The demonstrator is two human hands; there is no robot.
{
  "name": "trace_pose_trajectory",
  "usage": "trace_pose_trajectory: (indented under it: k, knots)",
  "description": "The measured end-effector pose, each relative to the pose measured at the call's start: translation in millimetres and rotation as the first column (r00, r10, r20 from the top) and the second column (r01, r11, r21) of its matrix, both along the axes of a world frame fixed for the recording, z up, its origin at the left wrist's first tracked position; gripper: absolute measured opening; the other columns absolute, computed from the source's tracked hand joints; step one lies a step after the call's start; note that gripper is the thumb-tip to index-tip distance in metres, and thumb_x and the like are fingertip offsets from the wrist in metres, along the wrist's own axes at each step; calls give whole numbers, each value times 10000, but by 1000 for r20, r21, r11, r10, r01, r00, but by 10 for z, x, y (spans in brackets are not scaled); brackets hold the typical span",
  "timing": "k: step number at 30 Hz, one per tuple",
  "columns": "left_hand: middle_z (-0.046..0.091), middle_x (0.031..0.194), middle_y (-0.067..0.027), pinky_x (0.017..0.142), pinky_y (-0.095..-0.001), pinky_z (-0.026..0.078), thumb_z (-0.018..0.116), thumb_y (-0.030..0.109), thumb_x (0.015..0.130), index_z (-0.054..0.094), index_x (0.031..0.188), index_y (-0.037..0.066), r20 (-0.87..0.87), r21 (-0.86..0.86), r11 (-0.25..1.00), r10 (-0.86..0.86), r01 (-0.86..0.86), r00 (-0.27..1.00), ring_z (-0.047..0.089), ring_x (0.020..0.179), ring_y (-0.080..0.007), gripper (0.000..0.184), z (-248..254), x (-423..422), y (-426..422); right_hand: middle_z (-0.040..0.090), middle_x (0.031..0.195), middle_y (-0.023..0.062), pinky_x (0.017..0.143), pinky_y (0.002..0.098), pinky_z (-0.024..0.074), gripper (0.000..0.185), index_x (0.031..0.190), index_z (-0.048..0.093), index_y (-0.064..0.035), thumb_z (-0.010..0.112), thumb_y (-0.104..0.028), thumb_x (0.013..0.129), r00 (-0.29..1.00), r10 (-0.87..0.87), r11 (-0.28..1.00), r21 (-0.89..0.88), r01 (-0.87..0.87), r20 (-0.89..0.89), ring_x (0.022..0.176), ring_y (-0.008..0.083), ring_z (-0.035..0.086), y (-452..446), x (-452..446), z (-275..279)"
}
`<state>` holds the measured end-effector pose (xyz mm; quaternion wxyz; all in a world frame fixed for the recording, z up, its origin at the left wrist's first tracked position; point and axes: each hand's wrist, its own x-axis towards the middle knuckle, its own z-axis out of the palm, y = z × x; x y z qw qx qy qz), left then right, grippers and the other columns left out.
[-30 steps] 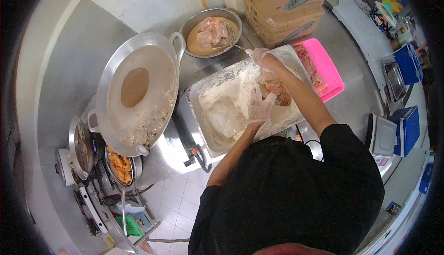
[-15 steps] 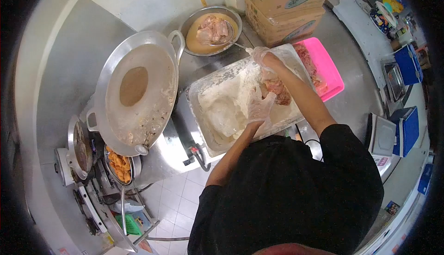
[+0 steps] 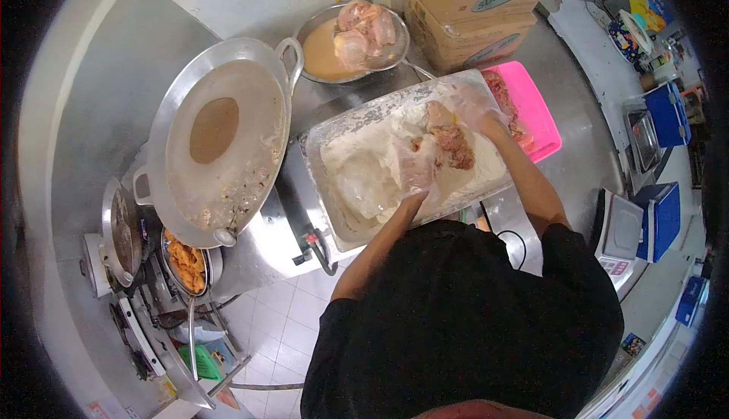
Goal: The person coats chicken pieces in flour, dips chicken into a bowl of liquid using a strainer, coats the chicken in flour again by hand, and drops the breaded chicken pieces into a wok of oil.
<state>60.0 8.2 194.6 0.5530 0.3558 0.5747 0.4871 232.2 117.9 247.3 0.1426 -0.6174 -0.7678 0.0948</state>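
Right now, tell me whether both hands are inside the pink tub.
No, the left hand and right hand are over the floury tray.

R hand [image 3: 474, 107] now off ladle hndl [image 3: 420, 69], over tray [image 3: 380, 115].

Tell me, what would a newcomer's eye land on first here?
Probably the bright pink tub by the right end of the powder-dusted tray. Next, the wide metal wok at left, a brown patch inside it. Between them, the plastic-gloved left hand and right hand flank raw meat in the tray.
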Motion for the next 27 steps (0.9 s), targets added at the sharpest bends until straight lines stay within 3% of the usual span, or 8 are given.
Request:
trace_pose_trajectory:
  k: [4,6,10,12,16,19,22,27]
  knots:
    - [576,848,-168,773,-422,440,586,306,827,532,1089,1,-180,90,991,-78,95,981,563,844,-335,405,-22,-133,-111,623,1044,200,775,494,485,405,1185,528,-69,455,-348,901,986,-128,964,-218,149,108,946,401,595,-521,574,179]
    - [578,855,-170,778,-421,442,583,302,831,531,1092,4,-319,119,982,-104,149,942,564,851,-337,400,70,-180,-206,626,991,197,729,486,491,392,1185,528,-95,472,-350,892,983,-36,996,81,21,181,885,388,614,-950,704,399]
    - [582,869,-175,787,-417,445,578,295,837,528,1099,8,-423,149,971,-107,186,900,567,866,-339,391,126,-187,-259,632,883,159,634,448,507,310,1092,553,-129,494,-350,883,898,-220,971,-6,241,381,770,325,634,-1404,1130,174]
    - [584,877,-177,791,-415,446,575,291,840,526,1102,11,-453,170,968,-90,185,887,568,873,-340,386,118,-185,-271,633,861,137,613,443,510,287,1054,564,-131,486,-353,890,973,-148,984,129,126,176,737,315,635,-1607,1316,-15]
    - [589,891,-182,800,-412,449,569,283,847,523,1108,15,-491,205,963,-54,176,869,570,888,-343,377,62,-168,-277,626,878,79,560,404,509,190,998,597,-132,541,-271,880,685,-229,967,244,76,692,671,265,635,-1826,1441,-264]
    - [592,902,-185,807,-409,451,565,278,852,521,1113,19,-489,234,961,-14,146,872,571,899,-345,371,23,-136,-233,596,988,103,603,379,518,220,1072,578,-123,570,-152,854,888,-360,915,-78,396,287,765,261,645,-1751,1239,201]
    - [595,913,-189,813,-406,453,561,272,857,519,1118,22,-496,265,957,27,122,868,573,910,-347,364,60,-134,-179,583,1041,129,709,378,512,278,1123,565,-105,560,-117,846,884,-123,909,409,-82,451,883,288,623,-1677,1457,133]
    - [601,970,-203,847,-395,456,552,261,868,510,1150,32,-425,367,928,229,-65,876,573,951,-356,366,118,-120,-113,556,1167,182,867,439,449,330,1214,533,-79,420,-206,932,944,-330,923,-209,321,-8,1030,349,564,-1044,1035,443]
